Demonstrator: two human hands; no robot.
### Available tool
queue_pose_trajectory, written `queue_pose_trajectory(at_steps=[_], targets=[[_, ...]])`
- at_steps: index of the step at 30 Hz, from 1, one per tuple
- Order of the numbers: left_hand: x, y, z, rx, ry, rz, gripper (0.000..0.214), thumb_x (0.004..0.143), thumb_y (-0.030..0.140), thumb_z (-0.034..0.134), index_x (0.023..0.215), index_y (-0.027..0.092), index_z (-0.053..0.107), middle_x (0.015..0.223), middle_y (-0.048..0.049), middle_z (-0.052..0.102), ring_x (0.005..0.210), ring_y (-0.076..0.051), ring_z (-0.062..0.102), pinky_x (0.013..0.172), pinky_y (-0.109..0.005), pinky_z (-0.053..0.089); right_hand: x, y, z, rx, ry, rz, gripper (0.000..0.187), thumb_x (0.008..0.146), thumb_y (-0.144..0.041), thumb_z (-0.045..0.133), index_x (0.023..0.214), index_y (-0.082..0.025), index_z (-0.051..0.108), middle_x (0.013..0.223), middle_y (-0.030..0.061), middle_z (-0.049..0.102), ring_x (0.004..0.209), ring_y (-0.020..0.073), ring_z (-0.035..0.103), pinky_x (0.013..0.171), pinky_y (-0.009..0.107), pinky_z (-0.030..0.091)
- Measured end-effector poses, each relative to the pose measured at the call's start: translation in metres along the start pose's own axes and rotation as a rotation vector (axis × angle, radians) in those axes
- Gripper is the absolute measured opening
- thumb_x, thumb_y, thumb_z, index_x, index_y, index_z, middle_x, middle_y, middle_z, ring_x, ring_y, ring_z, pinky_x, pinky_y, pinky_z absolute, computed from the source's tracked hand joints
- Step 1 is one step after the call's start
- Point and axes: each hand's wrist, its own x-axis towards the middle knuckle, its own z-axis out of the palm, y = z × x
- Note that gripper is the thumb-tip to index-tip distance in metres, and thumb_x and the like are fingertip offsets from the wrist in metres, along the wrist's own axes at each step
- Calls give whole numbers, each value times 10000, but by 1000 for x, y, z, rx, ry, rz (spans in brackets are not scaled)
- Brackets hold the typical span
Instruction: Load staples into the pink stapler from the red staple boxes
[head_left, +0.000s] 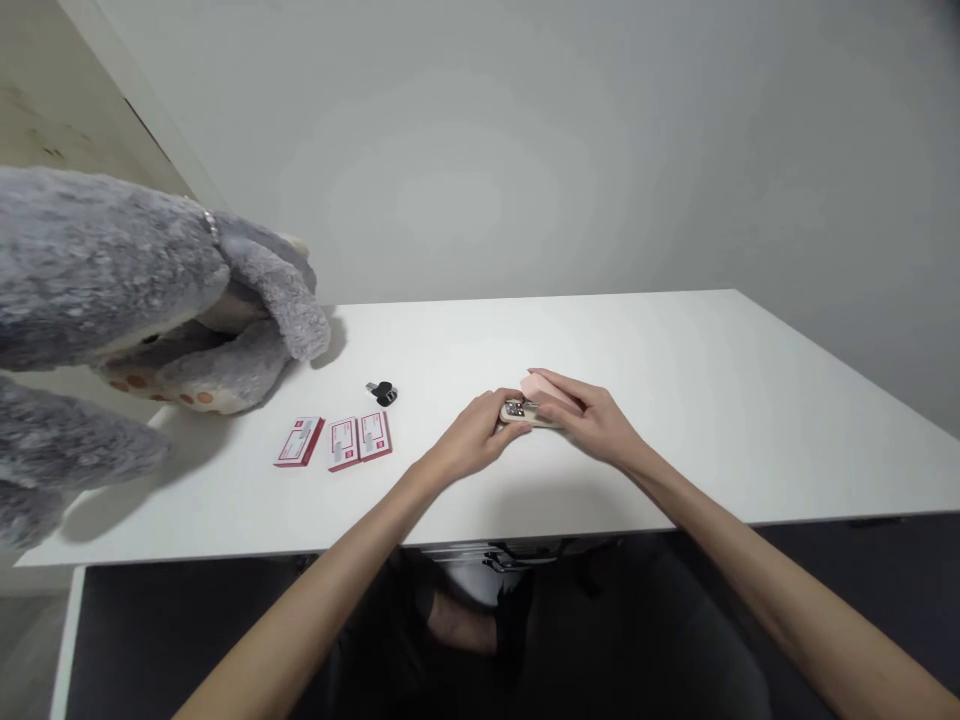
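Observation:
Over the middle of the white table, both hands hold a pink-and-cream stapler. My left hand pinches the left end of its cream base, with the thumb in front and fingers behind, beside the shiny metal plate. The pink upper part is tilted up from the base, and my right hand is closed around it. The right fingers lie along its far side and the thumb along its near side. Both hands cover part of the stapler, so its inside cannot be made out.
Left of my hands lie small red-and-white boxes, three in all. Behind them is a black staple remover with metal jaws. A large grey plush toy occupies the left end of the white table. A grey wall rises behind.

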Motion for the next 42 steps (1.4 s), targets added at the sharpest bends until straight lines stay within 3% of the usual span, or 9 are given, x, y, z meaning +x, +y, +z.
queue_pose_trajectory(at_steps=[4,8,11,15,21,28,32,35,42], targets=[[-6,-6,5,93,147,62,464,1011,421,656,1406,195,565,1250,-143,692,1096,-291,659,1004,-448,518,-3,-1,1,2,60,32,548,963,-539,737,1452,-292,705,1454,55,726,1341,346,682,1137,511,553],[-42,-6,-8,349,267,148,492,1037,399,612,1465,188,494,1428,-195,588,1313,-330,571,1144,-521,458,-7,-5,3,-7,147,54,524,920,-526,787,1374,-267,753,1419,68,747,1341,362,681,1154,539,537],[-86,-10,-42,556,375,158,404,1050,379,578,1413,203,542,1428,-193,589,1374,-338,529,1183,-542,417,-11,-8,5,-26,159,58,510,907,-518,797,1347,-262,765,1388,78,764,1308,365,699,1132,546,545],[-137,-32,-108,713,567,-7,474,1017,506,570,1360,180,579,1431,-203,598,1384,-365,518,1206,-558,384,-16,-12,12,-72,165,96,502,920,-507,776,1354,-255,758,1378,85,769,1281,358,711,1120,549,541],[-179,-66,-175,707,183,-194,893,890,733,606,1573,176,464,1645,-195,504,1550,-427,405,1268,-590,341,-29,-11,22,-106,138,49,619,996,-524,657,1539,-230,615,1555,124,643,1396,352,642,1181,543,497],[-201,-70,-199,675,134,-164,859,936,746,537,1562,161,483,1578,-214,572,1435,-405,565,1212,-550,439,-47,-23,23,-79,-33,138,867,994,-488,644,1738,-240,273,1764,114,348,1588,357,424,1296,553,353],[-197,-58,-189,624,323,-139,858,914,751,606,1541,178,483,1487,-194,639,1353,-389,633,1161,-565,493,-52,-31,25,-43,-39,154,942,963,-483,685,1748,-228,231,1785,122,288,1624,367,352,1319,568,303],[-179,-37,-160,532,424,-57,845,904,675,694,1553,191,452,1469,-178,642,1330,-351,649,1163,-553,497,-53,-32,26,3,-31,160,954,957,-492,698,1745,-217,236,1787,135,278,1628,360,343,1304,549,345],[-108,5,-61,235,295,68,779,926,530,760,1578,270,422,1487,-139,641,1377,-316,624,1166,-539,499,-49,-23,32,182,30,173,992,938,-559,737,1734,-199,267,1755,189,343,1600,350,404,1314,543,335]])
